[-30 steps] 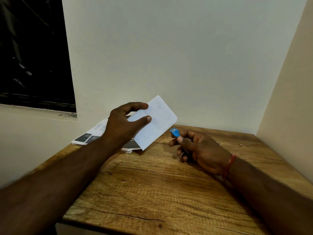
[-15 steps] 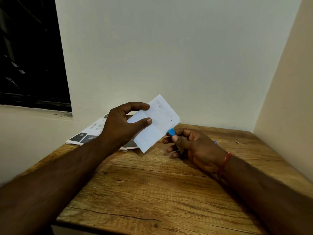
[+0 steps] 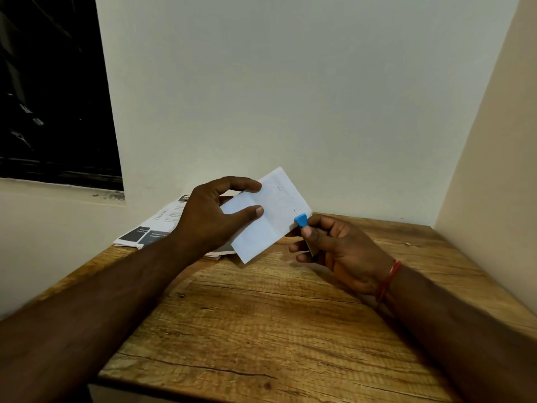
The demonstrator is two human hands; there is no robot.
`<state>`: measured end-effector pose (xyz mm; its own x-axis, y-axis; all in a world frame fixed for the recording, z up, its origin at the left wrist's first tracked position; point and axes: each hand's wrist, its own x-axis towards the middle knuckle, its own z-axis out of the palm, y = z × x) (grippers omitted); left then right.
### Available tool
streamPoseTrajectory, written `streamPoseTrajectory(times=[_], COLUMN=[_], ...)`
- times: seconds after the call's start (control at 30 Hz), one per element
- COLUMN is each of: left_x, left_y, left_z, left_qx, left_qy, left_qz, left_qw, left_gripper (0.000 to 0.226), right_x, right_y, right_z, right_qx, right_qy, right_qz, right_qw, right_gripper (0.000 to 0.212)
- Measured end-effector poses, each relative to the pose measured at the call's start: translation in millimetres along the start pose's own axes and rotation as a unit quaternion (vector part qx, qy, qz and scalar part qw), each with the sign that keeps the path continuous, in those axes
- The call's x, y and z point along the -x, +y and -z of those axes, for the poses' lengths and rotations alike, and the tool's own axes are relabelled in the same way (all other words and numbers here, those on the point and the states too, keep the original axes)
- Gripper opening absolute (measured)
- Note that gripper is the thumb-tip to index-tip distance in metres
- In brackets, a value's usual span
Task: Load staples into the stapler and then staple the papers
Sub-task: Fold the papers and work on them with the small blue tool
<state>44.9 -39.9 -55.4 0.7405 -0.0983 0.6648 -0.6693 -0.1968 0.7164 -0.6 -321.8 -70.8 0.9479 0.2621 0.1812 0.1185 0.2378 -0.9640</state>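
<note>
- White folded sheets of paper (image 3: 273,219) are up off the tabletop, tilted, long edge running from lower left to upper right.
- Left hand (image 3: 212,222) grips the paper's left part: thumb on the near face, forefinger curled over the top edge, other fingers hidden behind.
- Faint crease runs across the paper near the thumb; a few tiny dark marks near its right edge.
- Small stapler with a blue plastic tip (image 3: 301,220) and a grey metal body is held in the right hand (image 3: 343,251).
- Right hand's fingers are curled round the stapler, thumb pressed just below the blue tip; most of the body is hidden in the fist.
- Blue tip sits at the paper's right edge, near the lower right corner, overlapping it; cannot tell whether the paper is inside the stapler's mouth.
- Red thread band (image 3: 389,279) on the right wrist.
- Brown wood-grain tabletop (image 3: 261,315) below both hands; right hand is low over it, contact unclear.
- Stack of printed leaflets with dark panels (image 3: 157,228) lies flat at the tabletop's far left corner, partly behind the left hand.
- Tiny pale scrap (image 3: 407,243) on the tabletop at far right.
- Plain pale wall (image 3: 290,97) behind; dark window opening (image 3: 52,88) upper left.
</note>
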Motion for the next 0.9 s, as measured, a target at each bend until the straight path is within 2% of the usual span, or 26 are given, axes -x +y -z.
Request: streamPoseTrajectory(times=[0.23, 0.9], left_x=[1, 3], left_y=[6, 9], left_z=[2, 0], left_qx=[-0.028, -0.063], left_qy=[0.001, -0.013], left_qz=[-0.015, -0.037], left_qw=[0.999, 0.997], left_gripper=[0.040, 0.039], right_x=[-2, -3], right_y=[2, 5], right_z=[9, 17], right_qx=[0.019, 0.134], right_qy=[0.010, 0.047], right_qz=[0.020, 0.061], right_qw=[1.000, 0.988], right_gripper=[0.059, 0.029])
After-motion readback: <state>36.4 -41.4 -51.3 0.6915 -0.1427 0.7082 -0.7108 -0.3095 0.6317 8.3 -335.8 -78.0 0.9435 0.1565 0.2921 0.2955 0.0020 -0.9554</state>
